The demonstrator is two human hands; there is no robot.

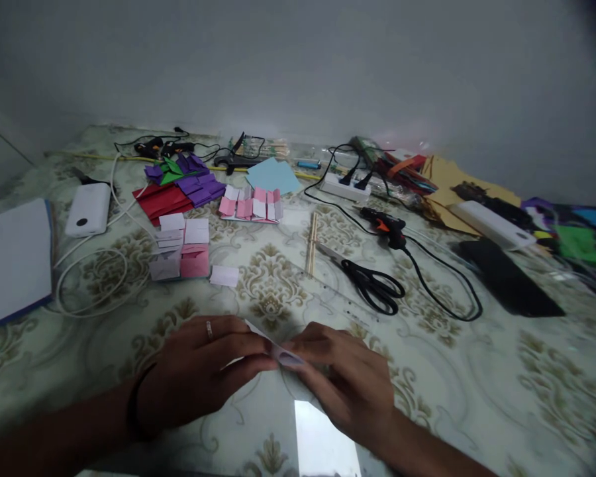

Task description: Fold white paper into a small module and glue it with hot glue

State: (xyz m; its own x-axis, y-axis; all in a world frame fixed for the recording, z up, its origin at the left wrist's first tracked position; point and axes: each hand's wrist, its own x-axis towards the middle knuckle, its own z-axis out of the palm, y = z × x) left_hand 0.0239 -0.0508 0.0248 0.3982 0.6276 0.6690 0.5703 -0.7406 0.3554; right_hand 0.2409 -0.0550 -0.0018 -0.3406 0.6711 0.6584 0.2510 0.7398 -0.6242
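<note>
A small piece of white paper [289,358], bent over into a fold, is pinched between my two hands just above the patterned tablecloth. My left hand [213,361], with a ring and a dark wristband, grips its left side between thumb and fingers. On the other side my right hand [345,371] holds the paper the same way; its fingers hide part of the sheet. Beyond them lie a small folded white paper [224,275] and a group of folded white and pink papers [195,262].
Black-handled scissors [372,285] lie by thin wooden sticks [312,245] and a clear ruler [347,303]. A glue gun [385,225] trails its cord at right, near a black phone [511,277]. Left are a power bank [88,209] and white sheets [14,258]. Folded coloured papers [163,201] sit farther back.
</note>
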